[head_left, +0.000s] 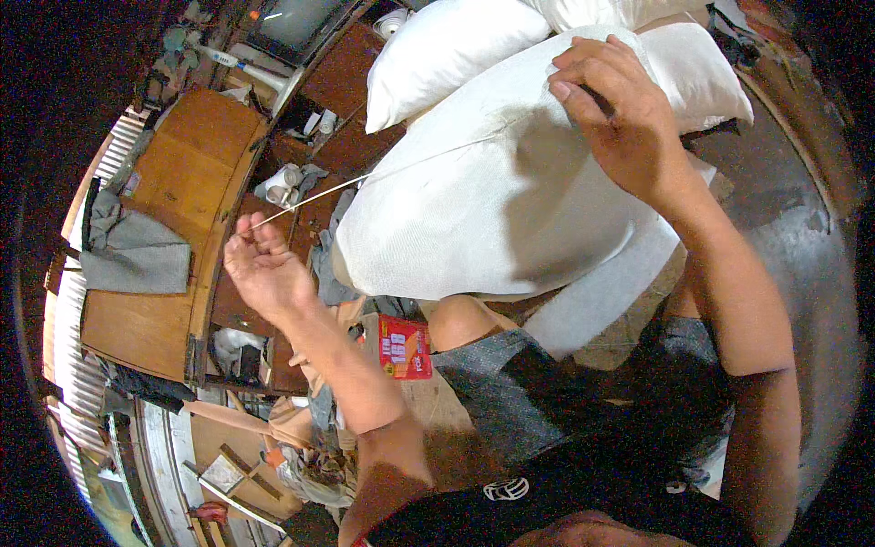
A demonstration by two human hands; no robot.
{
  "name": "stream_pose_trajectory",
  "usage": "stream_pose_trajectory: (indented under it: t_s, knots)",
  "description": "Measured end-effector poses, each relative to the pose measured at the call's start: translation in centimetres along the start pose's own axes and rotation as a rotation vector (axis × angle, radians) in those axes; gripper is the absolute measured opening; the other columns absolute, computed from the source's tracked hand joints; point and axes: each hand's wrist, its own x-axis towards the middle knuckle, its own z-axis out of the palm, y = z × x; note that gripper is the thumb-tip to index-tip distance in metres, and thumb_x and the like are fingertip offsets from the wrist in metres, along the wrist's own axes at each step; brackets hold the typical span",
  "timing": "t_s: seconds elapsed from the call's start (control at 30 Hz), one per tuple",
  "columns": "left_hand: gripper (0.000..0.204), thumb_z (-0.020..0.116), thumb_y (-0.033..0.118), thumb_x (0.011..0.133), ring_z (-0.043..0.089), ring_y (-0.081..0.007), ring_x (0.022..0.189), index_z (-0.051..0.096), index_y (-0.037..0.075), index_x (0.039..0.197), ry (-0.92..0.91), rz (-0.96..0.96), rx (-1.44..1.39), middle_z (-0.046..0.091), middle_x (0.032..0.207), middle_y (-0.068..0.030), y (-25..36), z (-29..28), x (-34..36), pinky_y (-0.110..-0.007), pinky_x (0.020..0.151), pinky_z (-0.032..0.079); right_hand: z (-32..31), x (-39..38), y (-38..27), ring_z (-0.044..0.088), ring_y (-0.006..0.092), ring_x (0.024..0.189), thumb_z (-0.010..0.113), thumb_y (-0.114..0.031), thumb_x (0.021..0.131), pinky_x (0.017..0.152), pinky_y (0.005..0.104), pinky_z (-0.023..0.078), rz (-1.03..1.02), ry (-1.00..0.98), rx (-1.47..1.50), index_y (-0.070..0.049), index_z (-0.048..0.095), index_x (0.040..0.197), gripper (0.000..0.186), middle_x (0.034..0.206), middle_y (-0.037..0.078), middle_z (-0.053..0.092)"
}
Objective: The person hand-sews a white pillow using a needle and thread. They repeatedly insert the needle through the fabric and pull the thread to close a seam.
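A large white cushion in mesh-like fabric lies in front of me, across my knees. My left hand is off to its left, fingers curled with the tips closed on a white thread. That thread runs taut up to a puckered spot on the cushion's fabric. Over the cushion's far right part is my right hand, fingers bent and thumb close to them. What its fingertips grip, if anything, is hidden. A shadow falls across the middle of the cushion.
White pillows lie beyond the cushion. To the left stands a wooden cabinet with a grey cloth on it. Cups or thread spools sit on a brown shelf. A red package is beside my knee.
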Motion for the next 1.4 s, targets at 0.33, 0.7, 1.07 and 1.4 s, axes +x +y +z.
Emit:
stream_pose_trajectory:
  t_s: [0.33, 0.7, 1.07, 1.4]
  knots:
    - [0.006, 0.054, 0.002, 0.100, 0.066, -0.0288, 0.084, 0.055, -0.001, 0.096, 0.094, 0.034, 0.220, 0.063, 0.092, -0.0140, 4.3, -16.5, 17.3, -0.036, 0.071, 0.060, 0.5, -0.4, -0.1, 0.064, 0.0357, 0.122, 0.070, -0.017, 0.095, 0.113, 0.0558, 0.043, -0.053, 0.024, -0.055, -0.005, 0.070, 0.106, 0.016, 0.113, 0.014, 0.072]
    - [0.015, 0.065, 0.017, 0.104, 0.066, -0.0142, 0.082, 0.056, 0.004, 0.102, -0.046, -0.121, 0.123, 0.066, 0.100, -0.0099, 6.9, -0.3, 1.3, -0.022, 0.069, 0.059, 0.2, -0.8, -0.1, 0.065, 0.0371, 0.117, 0.066, -0.010, 0.094, 0.111, 0.0522, 0.045, -0.028, 0.100, -0.086, -0.006, 0.071, 0.106, 0.014, 0.112, 0.014, 0.072]
    - [0.020, 0.065, 0.004, 0.100, 0.066, -0.0246, 0.083, 0.048, 0.005, 0.110, -0.415, 0.390, 0.330, 0.066, 0.095, -0.0182, 0.1, 9.7, -21.2, -0.037, 0.070, 0.059, -4.1, -3.0, -13.2, 0.073, 0.0324, 0.091, 0.080, -0.002, 0.087, 0.080, 0.0388, 0.058, 0.188, -0.391, 0.776, -0.003, 0.071, 0.122, 0.037, 0.103, 0.016, 0.075]
    - [0.023, 0.069, 0.007, 0.095, 0.066, -0.0310, 0.112, 0.063, 0.000, 0.117, -0.457, 0.535, 0.709, 0.069, 0.114, -0.0179, -3.5, 11.5, -15.1, -0.047, 0.100, 0.051, -6.9, 0.3, -10.0, 0.061, 0.0077, 0.063, 0.054, -0.001, 0.102, 0.055, 0.0241, 0.049, 0.715, -0.266, 0.891, 0.002, 0.062, 0.125, 0.025, 0.087, 0.005, 0.067]
